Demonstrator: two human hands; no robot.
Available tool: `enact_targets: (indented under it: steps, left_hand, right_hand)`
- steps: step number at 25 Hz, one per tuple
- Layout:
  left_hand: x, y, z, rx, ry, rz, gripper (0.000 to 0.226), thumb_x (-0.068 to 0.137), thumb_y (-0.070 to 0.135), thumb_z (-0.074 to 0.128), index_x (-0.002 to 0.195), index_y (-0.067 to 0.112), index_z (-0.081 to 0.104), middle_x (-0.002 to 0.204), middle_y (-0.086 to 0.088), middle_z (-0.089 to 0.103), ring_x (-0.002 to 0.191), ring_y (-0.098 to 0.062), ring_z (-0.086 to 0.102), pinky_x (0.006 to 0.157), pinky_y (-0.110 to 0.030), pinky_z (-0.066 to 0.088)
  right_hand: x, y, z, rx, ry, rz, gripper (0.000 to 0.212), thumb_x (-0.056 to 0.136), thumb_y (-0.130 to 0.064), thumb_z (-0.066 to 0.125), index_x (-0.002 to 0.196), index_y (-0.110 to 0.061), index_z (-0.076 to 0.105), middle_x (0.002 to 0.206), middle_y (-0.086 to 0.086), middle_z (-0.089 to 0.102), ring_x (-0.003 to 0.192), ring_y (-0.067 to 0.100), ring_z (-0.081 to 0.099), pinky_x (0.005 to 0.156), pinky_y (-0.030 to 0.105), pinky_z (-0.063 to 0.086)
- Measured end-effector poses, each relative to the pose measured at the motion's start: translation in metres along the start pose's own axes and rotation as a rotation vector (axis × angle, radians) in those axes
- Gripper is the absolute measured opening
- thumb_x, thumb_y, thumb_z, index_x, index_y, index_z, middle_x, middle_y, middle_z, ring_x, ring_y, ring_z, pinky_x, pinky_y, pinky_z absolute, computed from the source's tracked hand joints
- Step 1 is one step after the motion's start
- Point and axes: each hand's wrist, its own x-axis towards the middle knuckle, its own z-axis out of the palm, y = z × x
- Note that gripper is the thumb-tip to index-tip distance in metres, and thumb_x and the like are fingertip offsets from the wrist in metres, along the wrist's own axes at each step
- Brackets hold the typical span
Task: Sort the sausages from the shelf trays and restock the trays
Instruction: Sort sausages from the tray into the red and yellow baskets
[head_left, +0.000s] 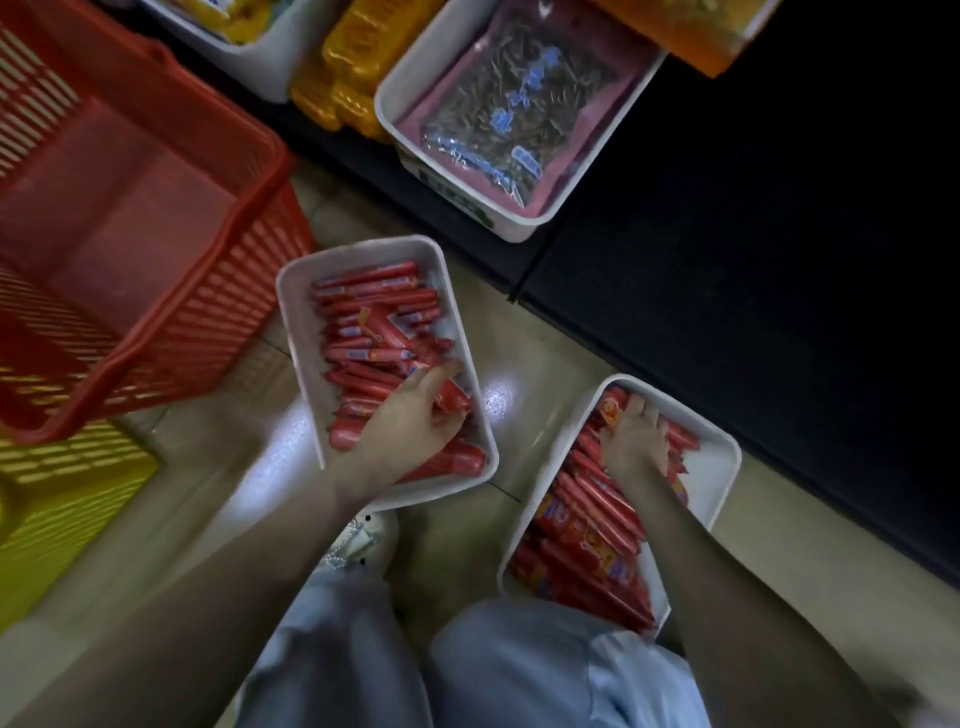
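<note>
two white trays are set on the tiled floor (545, 353) in front of a dark shelf (727, 260). the left tray (296, 312) is filled with red sausages (374, 317), piled loosely and crossing one another. the left hand (410, 421) is lowered into its near end, with the fingers curled round a few of the sausages and the thumb laid over them. the right tray (722, 467) is placed just beside a knee and holds a second heap (587, 519) of sausages, laid mostly lengthwise. the right hand (634, 441) is laid on this heap near the far end, fingers bent downward; whether anything is gripped cannot be told. a red basket (156, 208) is seen at the left, above a yellow basket (67, 493).
</note>
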Motion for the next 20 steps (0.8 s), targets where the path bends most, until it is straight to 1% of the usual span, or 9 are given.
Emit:
enact_targets:
  steps: [3,5,8,10,12,13,16,18,20]
  left_hand:
    - [0.002,0.003,-0.01,-0.056,0.02,0.0,0.049,0.088,0.022,0.062,0.135,0.024,0.048,0.132,0.0,0.054,0.118,-0.017,0.053,0.099,-0.025,0.039]
    - [0.002,0.012,-0.019,-0.13,0.015,0.006,0.049,0.086,0.019,0.064,0.133,0.023,0.05,0.126,0.002,0.059,0.114,-0.015,0.056,0.1,-0.031,0.043]
    - [0.002,0.038,-0.037,-0.203,-0.04,0.012,0.048,0.087,0.016,0.064,0.132,0.022,0.052,0.123,0.003,0.061,0.112,-0.012,0.058,0.1,-0.035,0.045]
    - [-0.002,0.064,-0.055,-0.258,-0.087,0.026,0.041,0.088,0.013,0.064,0.126,0.026,0.054,0.119,0.006,0.061,0.111,-0.011,0.058,0.101,-0.03,0.045]
    - [-0.008,0.089,-0.076,-0.28,-0.106,0.074,0.039,0.089,0.01,0.064,0.121,0.03,0.055,0.113,0.011,0.06,0.109,-0.009,0.059,0.1,-0.027,0.045]
    - [-0.011,0.1,-0.087,-0.277,-0.104,0.095,0.04,0.088,0.008,0.064,0.121,0.029,0.056,0.111,0.011,0.06,0.107,-0.007,0.059,0.099,-0.025,0.045]
    - [-0.03,0.137,-0.124,-0.335,-0.127,0.146,0.046,0.086,-0.001,0.064,0.124,0.022,0.053,0.111,0.004,0.061,0.1,-0.002,0.059,0.092,-0.02,0.046]
    - [-0.051,0.16,-0.147,-0.359,-0.166,0.154,0.051,0.083,0.0,0.068,0.129,0.015,0.05,0.112,0.003,0.061,0.099,-0.001,0.059,0.085,-0.012,0.045]
    - [-0.077,0.174,-0.164,-0.278,-0.131,0.175,0.053,0.08,0.011,0.074,0.128,0.016,0.051,0.114,0.003,0.063,0.102,-0.005,0.06,0.084,-0.012,0.046]
  right_hand:
    - [0.001,0.007,0.002,0.012,0.076,-0.074,0.061,0.093,-0.016,0.052,0.144,0.0,0.022,0.147,0.021,0.029,0.137,0.037,0.025,0.109,0.044,0.031]
    - [-0.01,0.014,-0.007,0.121,0.06,-0.143,0.064,0.092,-0.015,0.054,0.146,-0.003,0.023,0.149,0.019,0.029,0.139,0.034,0.024,0.112,0.042,0.028]
    - [-0.034,0.013,-0.036,0.292,0.076,-0.253,0.06,0.088,-0.021,0.063,0.141,-0.008,0.037,0.137,0.015,0.046,0.129,0.029,0.042,0.108,0.039,0.037]
    - [-0.057,-0.003,-0.067,0.455,0.111,-0.336,0.055,0.085,-0.021,0.069,0.134,-0.011,0.045,0.124,0.009,0.054,0.112,0.019,0.053,0.098,0.022,0.041]
    - [-0.083,-0.026,-0.104,0.626,0.115,-0.39,0.056,0.081,-0.019,0.073,0.131,-0.012,0.049,0.119,0.002,0.055,0.102,0.008,0.053,0.086,0.003,0.036]
    - [-0.096,-0.039,-0.122,0.706,0.112,-0.41,0.056,0.079,-0.018,0.075,0.13,-0.014,0.051,0.118,0.0,0.055,0.101,0.006,0.054,0.085,0.001,0.036]
    - [-0.138,-0.077,-0.177,0.961,0.096,-0.481,0.053,0.075,-0.019,0.078,0.123,-0.016,0.057,0.112,0.001,0.063,0.099,0.011,0.062,0.091,0.022,0.049]
    - [-0.17,-0.101,-0.21,1.125,0.061,-0.544,0.044,0.075,-0.014,0.078,0.116,-0.015,0.06,0.102,0.002,0.068,0.093,0.011,0.066,0.088,0.029,0.052]
    - [-0.206,-0.122,-0.236,1.283,0.023,-0.644,0.035,0.077,-0.008,0.075,0.108,-0.016,0.063,0.097,0.0,0.07,0.092,0.012,0.067,0.086,0.031,0.054]
